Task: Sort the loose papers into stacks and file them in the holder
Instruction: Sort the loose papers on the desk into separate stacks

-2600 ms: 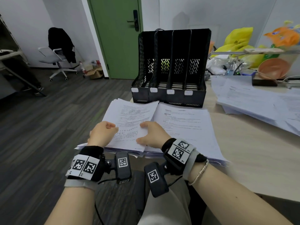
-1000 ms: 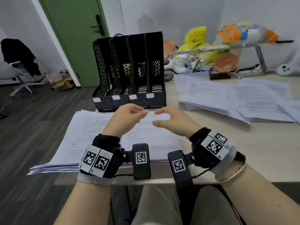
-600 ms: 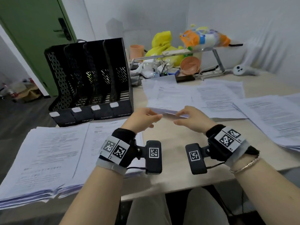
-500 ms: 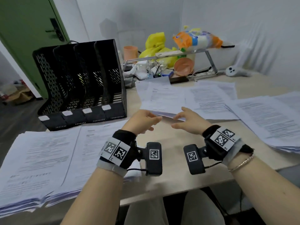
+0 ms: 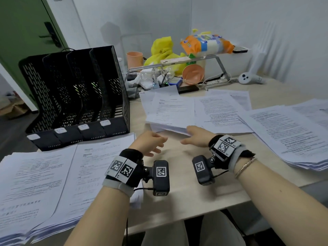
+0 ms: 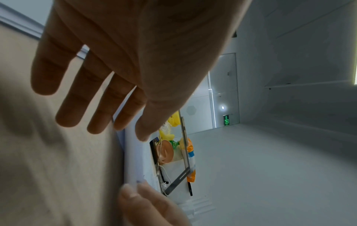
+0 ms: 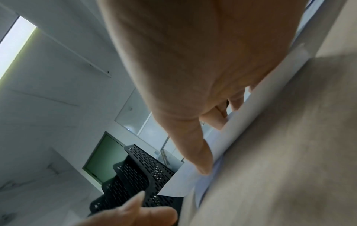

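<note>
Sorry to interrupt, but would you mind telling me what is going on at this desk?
A person is sorting loose papers. Both hands reach for the paper pile in the middle of the desk: the right hand touches its near edge, and the left hand hovers open beside it. Two sorted stacks lie to the left. The black file holder looks empty.

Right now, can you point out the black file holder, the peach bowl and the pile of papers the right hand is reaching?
black file holder (image 5: 116, 125), head view, front lip of its rightmost slot.
peach bowl (image 5: 192, 74), head view, its inner face.
pile of papers (image 5: 173, 110), head view, top printed sheet.
</note>
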`<state>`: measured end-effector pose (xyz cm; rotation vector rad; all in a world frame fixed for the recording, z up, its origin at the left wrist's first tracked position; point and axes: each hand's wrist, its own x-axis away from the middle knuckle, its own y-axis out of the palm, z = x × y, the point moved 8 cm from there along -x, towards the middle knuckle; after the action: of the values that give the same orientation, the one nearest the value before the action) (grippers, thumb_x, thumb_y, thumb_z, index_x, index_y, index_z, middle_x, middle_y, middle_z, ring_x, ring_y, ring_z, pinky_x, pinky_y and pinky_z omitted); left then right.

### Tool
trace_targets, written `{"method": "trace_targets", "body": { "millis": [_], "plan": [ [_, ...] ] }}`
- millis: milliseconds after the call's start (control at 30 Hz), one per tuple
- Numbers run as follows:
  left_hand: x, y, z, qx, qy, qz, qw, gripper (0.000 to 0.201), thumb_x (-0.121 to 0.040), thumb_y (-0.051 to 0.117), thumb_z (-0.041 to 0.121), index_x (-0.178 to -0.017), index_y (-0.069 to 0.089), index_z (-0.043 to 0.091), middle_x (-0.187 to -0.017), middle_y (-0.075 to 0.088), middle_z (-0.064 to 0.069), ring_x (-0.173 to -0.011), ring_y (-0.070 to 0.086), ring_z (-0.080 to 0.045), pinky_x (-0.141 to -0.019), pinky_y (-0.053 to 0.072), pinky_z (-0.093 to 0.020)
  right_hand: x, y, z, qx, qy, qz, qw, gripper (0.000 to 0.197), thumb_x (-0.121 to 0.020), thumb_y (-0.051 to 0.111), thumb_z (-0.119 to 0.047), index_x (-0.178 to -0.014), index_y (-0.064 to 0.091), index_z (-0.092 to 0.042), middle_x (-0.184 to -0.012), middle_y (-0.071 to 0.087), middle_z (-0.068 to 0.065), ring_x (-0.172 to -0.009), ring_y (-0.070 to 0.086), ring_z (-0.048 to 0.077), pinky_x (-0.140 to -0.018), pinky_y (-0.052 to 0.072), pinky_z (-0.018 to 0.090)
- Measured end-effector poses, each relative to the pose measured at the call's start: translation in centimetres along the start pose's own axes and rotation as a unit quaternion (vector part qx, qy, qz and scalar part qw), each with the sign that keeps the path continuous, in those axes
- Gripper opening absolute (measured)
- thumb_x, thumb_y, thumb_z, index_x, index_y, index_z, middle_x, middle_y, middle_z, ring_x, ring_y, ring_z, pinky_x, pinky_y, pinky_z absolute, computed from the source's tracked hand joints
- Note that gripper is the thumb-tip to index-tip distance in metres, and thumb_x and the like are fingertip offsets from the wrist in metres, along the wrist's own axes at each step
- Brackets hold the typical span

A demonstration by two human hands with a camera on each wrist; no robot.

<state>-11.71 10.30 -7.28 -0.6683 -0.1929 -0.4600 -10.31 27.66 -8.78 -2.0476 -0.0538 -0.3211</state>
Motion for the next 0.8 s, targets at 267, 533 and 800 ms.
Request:
{"method": "trace_targets", "body": {
  "millis": [267, 533, 800],
  "plan": [
    [0.3, -1.4, -0.2, 0.197, -0.024, 0.090, 0.976, 0.081, -0.092, 0.020, 0.068, -0.120, 0.049, -0.003, -0.092, 0.068, -0.023, -0.078, 0.071, -0.032, -0.070, 0.059, -0.038, 5.4, -3.3, 3.4, -0.164, -0.019, 0.104, 0.981, 0.030, -0.088, 0.061, -0.032, -0.085, 0.070, -0.003, -0.097, 0.068, 0.012, -0.090, 0.062, 0.027, -0.076, 0.044, 0.031],
    [1.2, 1.0, -0.3, 0.235, -0.063, 0.039, 0.969, 0.047, -0.099, 0.048, 0.030, -0.130, 0.039, -0.004, -0.101, 0.061, -0.021, -0.076, 0.069, -0.037, -0.064, 0.060, -0.037, 10.2, -3.4, 8.1, -0.214, 0.056, 0.110, 0.969, 0.047, -0.077, 0.065, -0.055, -0.068, 0.074, -0.010, -0.081, 0.072, -0.001, -0.080, 0.062, 0.008, -0.063, 0.042, 0.019],
    [1.4, 0.2, 0.0, 0.094, 0.000, 0.059, 0.994, 0.020, -0.087, 0.047, -0.012, -0.092, 0.062, 0.001, -0.095, 0.065, -0.009, -0.081, 0.063, -0.026, -0.052, 0.057, -0.024, 9.9, -1.1, 9.0, -0.253, 0.112, 0.087, 0.957, 0.027, -0.082, 0.070, -0.029, -0.103, 0.062, -0.014, -0.105, 0.059, 0.004, -0.089, 0.057, 0.016, -0.068, 0.048, 0.027]
  ]
}}
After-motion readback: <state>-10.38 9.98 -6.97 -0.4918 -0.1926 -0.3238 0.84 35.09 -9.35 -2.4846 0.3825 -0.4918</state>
